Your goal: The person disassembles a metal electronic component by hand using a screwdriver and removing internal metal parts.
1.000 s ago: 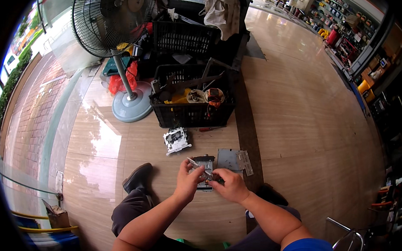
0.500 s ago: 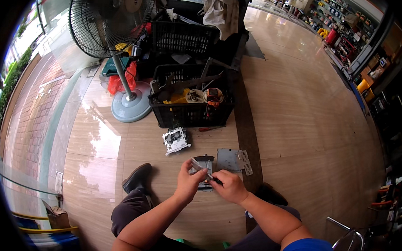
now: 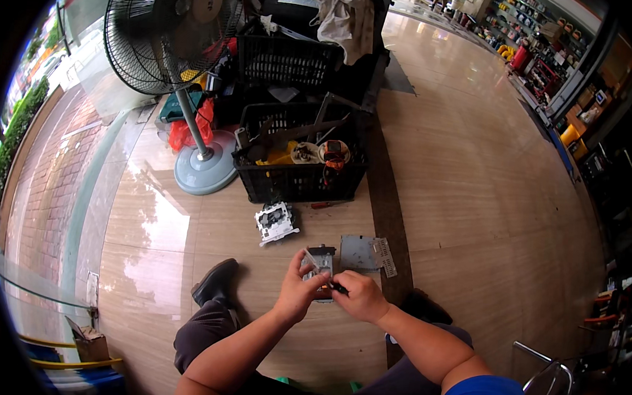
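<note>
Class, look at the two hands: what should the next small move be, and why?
Probably, the left hand should steady the slim pale piece: it pinches that piece, and the right hand, holding a small dark item, is close beside it, over a grey metal unit. Exact contact is unclear.

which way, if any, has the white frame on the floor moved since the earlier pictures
No: the white frame keeps its place just in front of the black crate.

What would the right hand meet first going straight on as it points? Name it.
Pointing up and leftward, the right hand would probably meet the left hand first, close ahead; their relative depth is hard to judge.
</note>
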Action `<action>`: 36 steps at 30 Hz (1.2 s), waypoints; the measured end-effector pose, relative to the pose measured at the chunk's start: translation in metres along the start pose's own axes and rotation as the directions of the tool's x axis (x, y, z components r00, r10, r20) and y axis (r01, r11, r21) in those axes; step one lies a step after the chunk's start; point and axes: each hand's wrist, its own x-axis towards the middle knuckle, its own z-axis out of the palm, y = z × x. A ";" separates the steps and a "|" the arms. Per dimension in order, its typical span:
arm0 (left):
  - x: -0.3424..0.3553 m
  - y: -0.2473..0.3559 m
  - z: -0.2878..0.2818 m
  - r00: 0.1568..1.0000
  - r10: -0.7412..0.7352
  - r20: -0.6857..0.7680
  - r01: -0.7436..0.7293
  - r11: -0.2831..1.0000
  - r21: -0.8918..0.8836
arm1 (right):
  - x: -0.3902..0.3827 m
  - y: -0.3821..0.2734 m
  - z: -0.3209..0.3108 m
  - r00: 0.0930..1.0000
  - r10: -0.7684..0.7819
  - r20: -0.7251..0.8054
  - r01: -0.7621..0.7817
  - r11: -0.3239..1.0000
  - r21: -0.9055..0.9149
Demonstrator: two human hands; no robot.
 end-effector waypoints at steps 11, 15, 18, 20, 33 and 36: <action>-0.001 0.001 0.001 0.991 0.111 -0.070 -0.102 0.987 0.122 | 0.003 -0.006 -0.001 1.000 -0.008 -0.024 0.009 0.999 0.048; -0.001 0.001 0.001 0.994 0.097 -0.057 -0.090 0.989 0.113 | 0.003 -0.005 -0.002 1.000 0.004 -0.011 -0.003 0.999 0.042; 0.002 -0.003 -0.001 0.993 0.105 -0.056 -0.098 0.988 0.122 | 0.004 -0.006 -0.002 1.000 0.000 -0.022 0.001 0.999 0.039; 0.004 -0.006 -0.003 0.993 0.106 -0.054 -0.097 0.983 0.153 | 0.003 -0.004 -0.002 1.000 -0.021 -0.020 0.021 0.999 0.036; 0.010 -0.016 -0.010 0.995 0.102 0.007 -0.101 0.969 0.226 | 0.001 -0.006 -0.006 1.000 -0.030 -0.001 0.030 0.999 0.020; 0.007 -0.013 -0.006 0.995 0.099 0.000 -0.096 0.965 0.243 | 0.000 -0.005 -0.006 0.999 -0.039 -0.004 0.039 0.999 0.015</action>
